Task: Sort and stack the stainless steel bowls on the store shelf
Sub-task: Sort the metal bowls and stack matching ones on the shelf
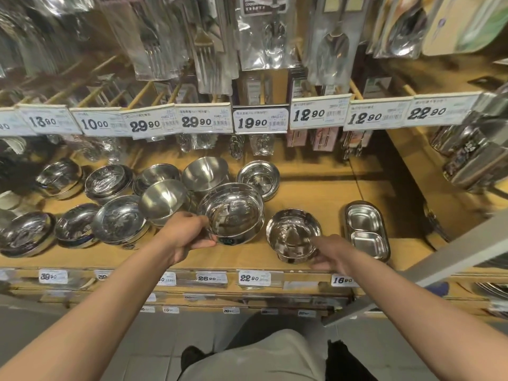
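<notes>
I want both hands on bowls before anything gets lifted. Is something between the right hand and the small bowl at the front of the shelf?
Nothing visible. The right hand already reaches the small bowl, fingertips at its near rim. The left hand grips the bigger bowl beside it.

The wooden shelf (pixel 316 188) carries steel bowls (pixel 118 218) in two loose rows from its left end to its middle. Near the front edge stands a single bowl (pixel 294 232), and toward the right end a two-compartment steel tray (pixel 367 229).
</notes>
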Demonstrator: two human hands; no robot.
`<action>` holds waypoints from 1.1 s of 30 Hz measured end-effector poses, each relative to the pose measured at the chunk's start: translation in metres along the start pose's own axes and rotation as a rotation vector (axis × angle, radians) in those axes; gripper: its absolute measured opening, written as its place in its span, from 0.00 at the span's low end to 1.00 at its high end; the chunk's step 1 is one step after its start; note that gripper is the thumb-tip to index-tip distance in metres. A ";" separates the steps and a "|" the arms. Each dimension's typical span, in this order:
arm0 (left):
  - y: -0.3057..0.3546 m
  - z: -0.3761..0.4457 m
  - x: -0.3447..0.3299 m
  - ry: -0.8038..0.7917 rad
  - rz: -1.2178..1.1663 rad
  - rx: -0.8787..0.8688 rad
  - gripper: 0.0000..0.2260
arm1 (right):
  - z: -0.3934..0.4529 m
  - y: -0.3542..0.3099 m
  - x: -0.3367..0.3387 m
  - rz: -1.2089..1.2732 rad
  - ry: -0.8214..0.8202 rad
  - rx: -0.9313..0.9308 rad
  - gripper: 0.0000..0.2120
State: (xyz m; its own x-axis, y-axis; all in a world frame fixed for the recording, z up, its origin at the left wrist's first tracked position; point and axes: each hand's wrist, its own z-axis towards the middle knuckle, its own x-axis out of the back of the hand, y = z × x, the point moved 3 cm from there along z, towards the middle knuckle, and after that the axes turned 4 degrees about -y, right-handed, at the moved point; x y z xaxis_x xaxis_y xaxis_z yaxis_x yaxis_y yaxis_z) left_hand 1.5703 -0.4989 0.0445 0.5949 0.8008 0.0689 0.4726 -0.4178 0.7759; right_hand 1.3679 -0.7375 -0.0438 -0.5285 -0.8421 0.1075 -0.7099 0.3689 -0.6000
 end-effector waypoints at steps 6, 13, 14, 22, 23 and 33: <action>0.002 0.000 0.000 -0.002 0.024 -0.006 0.06 | 0.012 -0.027 0.020 -0.499 0.236 0.280 0.21; 0.001 0.002 0.006 0.025 0.037 -0.022 0.06 | 0.012 -0.016 0.006 -0.184 -0.096 0.011 0.20; 0.000 0.003 0.006 0.024 0.036 -0.021 0.06 | 0.010 -0.017 0.003 -0.193 -0.184 -0.031 0.25; -0.006 0.005 -0.001 0.000 0.053 -0.003 0.08 | 0.011 -0.033 0.001 -0.278 0.048 0.151 0.14; -0.007 0.005 -0.002 -0.003 0.057 0.000 0.08 | 0.012 -0.030 -0.002 -0.255 0.035 0.155 0.16; -0.016 0.016 -0.042 -0.035 0.039 0.043 0.06 | 0.001 -0.018 -0.007 -0.134 0.009 0.086 0.15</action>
State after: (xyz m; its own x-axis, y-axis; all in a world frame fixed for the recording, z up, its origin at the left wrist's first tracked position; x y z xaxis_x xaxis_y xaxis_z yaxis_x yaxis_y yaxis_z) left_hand 1.5483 -0.5327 0.0191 0.6356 0.7682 0.0764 0.4753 -0.4674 0.7455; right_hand 1.3844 -0.7385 -0.0345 -0.4362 -0.8778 0.1982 -0.7319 0.2179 -0.6457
